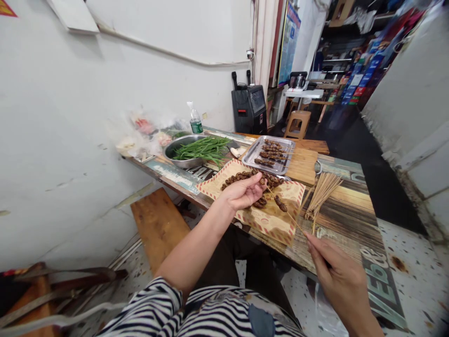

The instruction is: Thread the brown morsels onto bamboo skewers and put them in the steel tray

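Observation:
My right hand (pixel 338 267) pinches the lower end of a thin bamboo skewer (pixel 295 221), which slants up to the left. A dark brown meat piece (pixel 280 203) is threaded on its upper part. At the skewer's tip my left hand (pixel 245 192) has its thumb and fingers closed on another small brown meat piece, mostly hidden by the fingers. Both hands are over or beside a patterned paper sheet (pixel 268 223), where a heap of glossy brown meat pieces (pixel 238 177) lies behind and under my left hand.
A metal tray (pixel 248 157) with several finished skewers sits behind the paper, partly on a wooden board (pixel 304 168). Loose bamboo skewers (pixel 324 192) lie to the right. A metal bowl (pixel 185 164) of green vegetables, a plastic bottle (pixel 195 120) and plastic bags (pixel 140 135) stand at the left.

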The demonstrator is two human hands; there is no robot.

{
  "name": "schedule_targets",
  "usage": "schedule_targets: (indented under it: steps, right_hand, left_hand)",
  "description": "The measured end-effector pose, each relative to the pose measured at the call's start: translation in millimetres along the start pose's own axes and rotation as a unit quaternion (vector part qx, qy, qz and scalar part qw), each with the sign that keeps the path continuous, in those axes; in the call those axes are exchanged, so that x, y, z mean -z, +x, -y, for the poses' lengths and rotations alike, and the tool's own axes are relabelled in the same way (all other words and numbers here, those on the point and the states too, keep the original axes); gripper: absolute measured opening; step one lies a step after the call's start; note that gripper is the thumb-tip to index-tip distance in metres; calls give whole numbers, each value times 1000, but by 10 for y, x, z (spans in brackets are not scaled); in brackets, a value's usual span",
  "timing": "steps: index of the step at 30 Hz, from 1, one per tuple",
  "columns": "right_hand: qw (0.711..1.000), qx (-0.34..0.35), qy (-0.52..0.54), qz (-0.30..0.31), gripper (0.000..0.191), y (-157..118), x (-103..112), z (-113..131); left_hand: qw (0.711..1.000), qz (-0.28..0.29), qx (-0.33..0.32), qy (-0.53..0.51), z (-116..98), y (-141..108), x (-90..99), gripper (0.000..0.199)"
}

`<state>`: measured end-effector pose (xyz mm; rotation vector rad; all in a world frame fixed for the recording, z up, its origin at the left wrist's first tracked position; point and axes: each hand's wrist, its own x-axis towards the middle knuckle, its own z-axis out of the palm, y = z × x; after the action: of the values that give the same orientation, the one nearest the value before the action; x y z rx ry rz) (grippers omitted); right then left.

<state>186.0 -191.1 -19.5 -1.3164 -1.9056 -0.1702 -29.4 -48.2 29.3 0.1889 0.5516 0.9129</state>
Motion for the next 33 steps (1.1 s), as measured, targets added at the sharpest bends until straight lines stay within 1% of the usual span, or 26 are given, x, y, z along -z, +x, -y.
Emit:
schedule_targets:
  steps: [4,9,15,21,33]
  right_hand:
    - [1000,-2,4,3,24,1,4,6]
    - [1000,1,-12,-6,24,-4,-10,-4]
    - [1000,0,-4,-10,24,-7,11,-6]
    - [1000,18,-14,-9,23,-7,25,5]
    - [999,25,-29,-15,21,-19,26,-2]
  left_hand:
    - [1000,11,1,10,-1,9,3,12]
    - [1000,11,-6,20,5,11,6,15]
    - [999,18,-13,28,10,11,-3,16]
    - [999,23,-8,27,22,17,-13,15]
    - [999,19,-7,25,24,-23,-62,19]
